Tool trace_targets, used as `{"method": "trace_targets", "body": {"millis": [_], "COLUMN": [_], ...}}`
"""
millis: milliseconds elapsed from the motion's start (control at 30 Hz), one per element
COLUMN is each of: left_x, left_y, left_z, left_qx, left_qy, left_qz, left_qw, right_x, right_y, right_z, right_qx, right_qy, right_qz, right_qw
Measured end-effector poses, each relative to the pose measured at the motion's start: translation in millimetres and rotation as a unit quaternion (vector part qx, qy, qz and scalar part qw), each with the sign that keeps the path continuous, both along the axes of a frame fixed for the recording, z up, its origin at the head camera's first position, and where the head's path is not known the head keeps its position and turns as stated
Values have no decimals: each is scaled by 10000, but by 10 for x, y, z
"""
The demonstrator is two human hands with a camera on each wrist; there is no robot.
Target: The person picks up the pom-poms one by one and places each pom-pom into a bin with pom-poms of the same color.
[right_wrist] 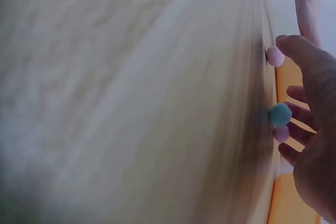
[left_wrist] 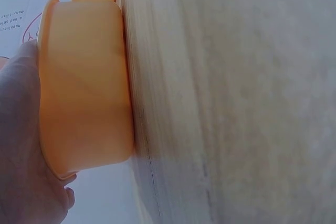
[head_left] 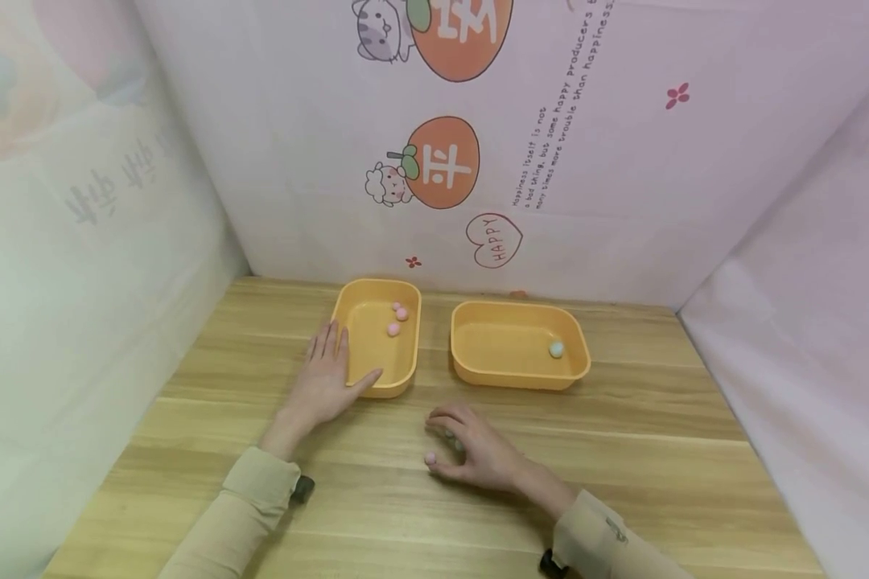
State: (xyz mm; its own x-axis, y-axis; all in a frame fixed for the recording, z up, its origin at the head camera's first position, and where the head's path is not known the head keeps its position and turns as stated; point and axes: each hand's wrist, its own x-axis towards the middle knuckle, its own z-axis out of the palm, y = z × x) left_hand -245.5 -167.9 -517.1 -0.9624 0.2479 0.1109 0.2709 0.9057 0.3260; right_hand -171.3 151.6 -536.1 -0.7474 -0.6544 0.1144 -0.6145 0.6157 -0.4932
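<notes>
My left hand (head_left: 324, 378) rests on the near left corner of a yellow-orange tray (head_left: 414, 354), fingers over the left rim and thumb over the near rim. Inside that tray lie three pink balls (head_left: 393, 330). In front of the trays, my right hand (head_left: 481, 450) hovers low over the table with its fingers loosely bent. A small pink ball (head_left: 430, 458) is at the thumb tip. In the right wrist view, a teal ball (right_wrist: 280, 114) and another pink ball (right_wrist: 281, 133) sit by the fingers, partly hidden by the hand in the head view.
A second yellow-orange tray (head_left: 521, 379) stands to the right, holding one pale green ball (head_left: 556, 350). Both trays sit toward the back of the wooden table (head_left: 376, 515). Printed white cloth (head_left: 586, 249) closes off the back and both sides.
</notes>
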Motion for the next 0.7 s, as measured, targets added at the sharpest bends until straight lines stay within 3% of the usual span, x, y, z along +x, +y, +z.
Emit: {"method": "trace_targets", "body": {"millis": [700], "left_x": [12], "left_y": [17], "left_z": [-12], "left_qx": [-88], "left_qy": [35], "left_qz": [46], "left_qw": [9999], "right_x": [20], "right_y": [7], "right_z": [-99], "right_qx": [-350], "right_qy": [503], "right_qz": [111], "right_qw": [9981]}}
